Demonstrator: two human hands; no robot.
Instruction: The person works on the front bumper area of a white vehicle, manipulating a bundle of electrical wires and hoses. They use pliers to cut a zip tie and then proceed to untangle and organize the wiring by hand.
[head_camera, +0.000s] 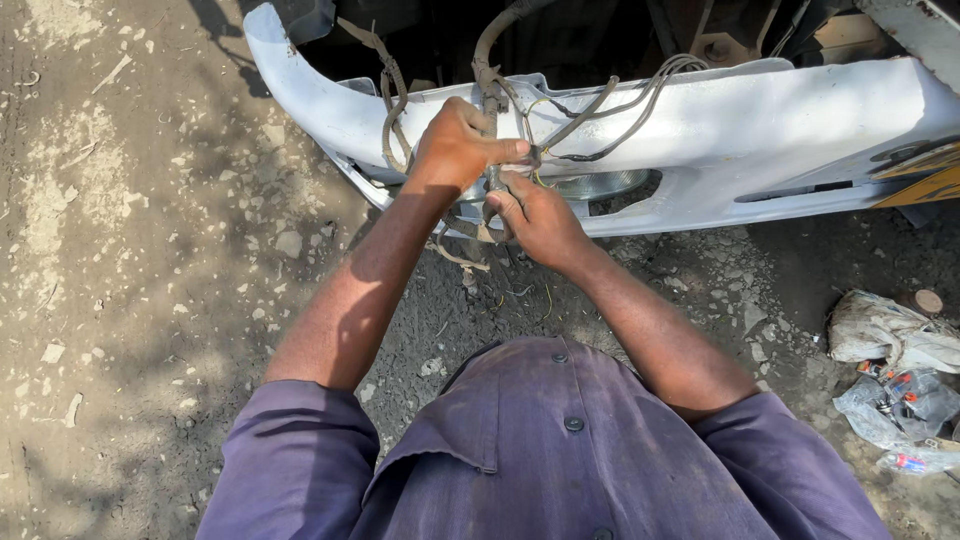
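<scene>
Two hands, left hand (455, 148) and right hand (535, 215) both pinching one wire bundle (492, 100), one white bumper (700, 140), gravelly dirt ground (150, 250), outdoors

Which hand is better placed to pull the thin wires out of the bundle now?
Probably the right hand: its fingertips pinch at the wire bundle from below. The left hand is clamped over the bundle against the white bumper, steadying it.

Crumpled plastic bags (895, 385) on gravel ground (150, 250) at right; purple shirt (540, 450) below.
</scene>
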